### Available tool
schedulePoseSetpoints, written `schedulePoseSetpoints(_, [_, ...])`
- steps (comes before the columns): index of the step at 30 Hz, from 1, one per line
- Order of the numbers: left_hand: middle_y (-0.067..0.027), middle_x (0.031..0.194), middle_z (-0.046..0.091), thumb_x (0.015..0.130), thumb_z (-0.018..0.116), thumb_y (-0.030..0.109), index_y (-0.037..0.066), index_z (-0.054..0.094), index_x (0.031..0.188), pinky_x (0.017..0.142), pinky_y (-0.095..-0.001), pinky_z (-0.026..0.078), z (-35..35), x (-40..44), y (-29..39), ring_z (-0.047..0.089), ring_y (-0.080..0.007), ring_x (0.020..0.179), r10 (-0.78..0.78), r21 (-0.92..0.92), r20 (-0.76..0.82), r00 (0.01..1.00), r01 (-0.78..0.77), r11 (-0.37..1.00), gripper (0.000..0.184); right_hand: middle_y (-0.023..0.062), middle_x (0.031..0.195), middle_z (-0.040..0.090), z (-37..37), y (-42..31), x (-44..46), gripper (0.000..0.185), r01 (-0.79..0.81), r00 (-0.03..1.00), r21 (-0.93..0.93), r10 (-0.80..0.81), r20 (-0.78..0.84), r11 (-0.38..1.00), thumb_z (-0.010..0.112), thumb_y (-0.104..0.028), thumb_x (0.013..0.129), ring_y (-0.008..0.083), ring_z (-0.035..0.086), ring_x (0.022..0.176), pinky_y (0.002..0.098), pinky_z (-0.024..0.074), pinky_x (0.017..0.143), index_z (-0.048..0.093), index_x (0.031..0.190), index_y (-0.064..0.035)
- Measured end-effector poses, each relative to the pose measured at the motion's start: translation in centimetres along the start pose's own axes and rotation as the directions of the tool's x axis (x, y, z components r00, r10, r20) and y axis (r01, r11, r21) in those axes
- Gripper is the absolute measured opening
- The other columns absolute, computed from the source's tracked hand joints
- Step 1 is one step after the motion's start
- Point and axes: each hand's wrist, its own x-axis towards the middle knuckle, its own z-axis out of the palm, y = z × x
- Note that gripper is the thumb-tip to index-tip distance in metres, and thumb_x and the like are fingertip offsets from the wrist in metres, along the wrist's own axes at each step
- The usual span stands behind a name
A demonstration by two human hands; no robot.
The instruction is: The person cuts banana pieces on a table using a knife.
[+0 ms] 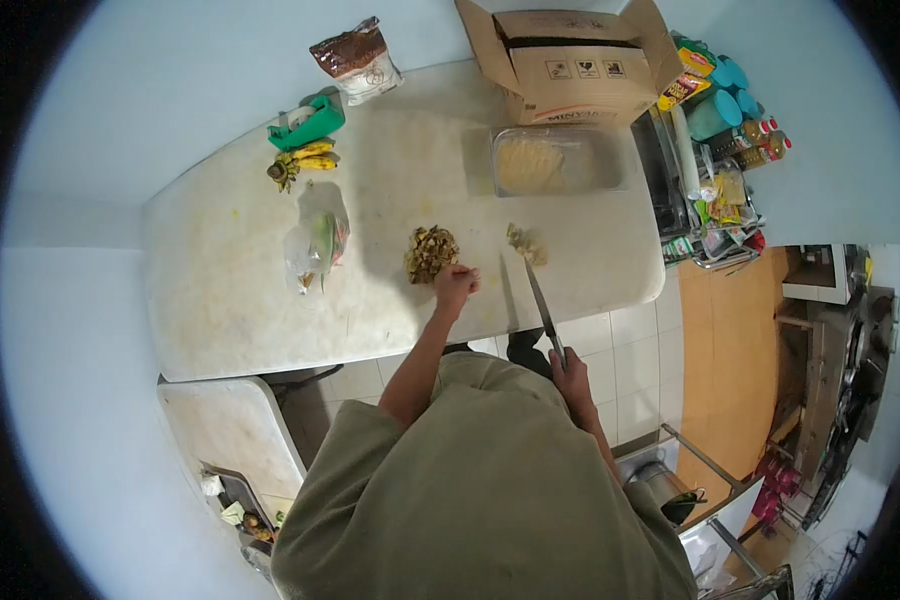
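Note:
My right hand (572,382) is wrapped round the handle of a long knife (541,300). Its blade extends over the white table (390,330), the tip beside a small cluster of pale pieces (527,245). My left hand (457,286) has its fingers curled together at the lower right edge of a heap of brown and cream chopped pieces (430,252). Whether anything small is pinched in those fingers is too small to make out.
A clear rectangular tub (620,165) with pale contents sits at the back, before an open cardboard box (585,85). Bananas (315,155), a green tape dispenser (310,124), a plastic bag (315,250) and a brown-white packet (358,65) are on the left. Bottles (755,140) crowd the right.

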Motion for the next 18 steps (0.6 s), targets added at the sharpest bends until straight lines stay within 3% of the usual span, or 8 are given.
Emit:
schedulePoseSetpoints(3, [-0.0104,0.089,0.064,0.091,0.074,0.007,-0.001,0.058,0.114,0.062,-0.0316,0.054,3.6,-0.8,1.4,0.066,-0.0197,0.077,-0.166,-0.279,0.139,0.976,0.199,0.939,0.030,0.0327,0.074,0.061,-0.1,-1.7,0.0,0.040,0.014,0.999,-0.023,-0.014,0.036,1.000,0.058,-0.037,0.101,0.0542,0.062,0.075,0.0538,0.0461,0.058,0.056,0.094,0.0032])
schedulePoseSetpoints(6, [-0.0122,0.100,0.067,0.097,0.065,0.011,0.001,0.061,0.114,0.064,-0.0334,0.059,3.2,0.8,0.6,0.069,-0.0192,0.078,-0.022,0.167,0.152,0.988,-0.004,0.986,0.020,0.0322,0.075,0.062,0.6,-1.6,1.7,0.041,0.003,1.000,-0.092,-0.001,0.012,0.996,0.058,-0.038,0.101,0.0537,0.062,0.076,0.0538,0.0466,0.060,0.056,0.094,0.0029])
schedulePoseSetpoints(7, [-0.0138,0.100,0.068,0.096,0.063,0.012,0.003,0.062,0.114,0.071,-0.0347,0.058,3.0,1.0,0.6,0.070,-0.0237,0.082,-0.024,0.153,0.193,0.981,-0.006,0.988,0.020,0.0323,0.076,0.062,0.6,-2.0,2.2,0.042,-0.020,1.000,-0.085,0.022,0.018,0.996,0.057,-0.039,0.101,0.0530,0.063,0.077,0.0539,0.0471,0.061,0.056,0.094,0.0029])
schedulePoseSetpoints(8, [-0.0148,0.100,0.068,0.095,0.064,0.012,0.003,0.061,0.115,0.073,-0.0357,0.058,2.7,2.0,0.8,0.070,-0.0258,0.083,0.100,0.361,0.241,0.966,-0.184,0.914,0.022,0.0323,0.076,0.062,0.8,-2.3,2.9,0.042,-0.020,1.000,-0.093,0.020,0.006,0.995,0.057,-0.039,0.101,0.0528,0.063,0.077,0.0537,0.0472,0.061,0.056,0.094,0.0028])
schedulePoseSetpoints(10, [-0.0168,0.101,0.068,0.092,0.065,0.012,0.003,0.061,0.117,0.077,-0.0376,0.057,2.7,1.6,0.6,0.070,-0.0301,0.086,0.233,0.670,0.409,0.882,-0.464,0.580,0.027,0.0324,0.077,0.062,1.1,-2.6,1.2,0.042,-0.073,0.997,-0.112,0.073,-0.006,0.991,0.057,-0.039,0.101,0.0524,0.063,0.078,0.0534,0.0475,0.061,0.057,0.094,0.0027])
schedulePoseSetpoints(11, [-0.0171,0.105,0.065,0.088,0.070,0.015,0.005,0.060,0.118,0.083,-0.0418,0.055,3.3,0.9,1.5,0.067,-0.0339,0.095,0.147,0.677,0.396,0.906,-0.397,0.620,0.033,0.0306,0.074,0.061,1.2,-2.8,0.4,0.044,-0.087,0.996,-0.093,0.085,-0.033,0.992,0.057,-0.040,0.102,0.0480,0.064,0.071,0.0504,0.0474,0.060,0.056,0.092,0.0029])
schedulePoseSetpoints(16, [-0.0140,0.109,0.061,0.086,0.074,0.020,0.008,0.061,0.113,0.087,-0.0476,0.053,9.1,0.9,4.1,0.062,-0.0336,0.104,0.215,0.865,0.307,0.927,-0.366,0.343,0.033,0.0251,0.069,0.058,3.7,-2.2,-4.6,0.045,-0.239,0.951,0.094,0.253,-0.176,0.966,0.057,-0.037,0.102,0.0337,0.054,0.061,0.0466,0.0428,0.058,0.055,0.089,0.0055])
schedulePoseSetpoints(18, [-0.0137,0.109,0.060,0.085,0.074,0.020,0.008,0.062,0.110,0.085,-0.0488,0.052,10.7,1.6,4.3,0.061,-0.0341,0.104,0.249,0.881,0.291,0.924,-0.360,0.306,0.030,0.0241,0.072,0.058,5.2,-1.3,-6.3,0.046,-0.336,0.923,0.005,0.330,-0.199,0.942,0.057,-0.039,0.101,0.0288,0.054,0.068,0.0475,0.0438,0.063,0.056,0.089,0.0056])
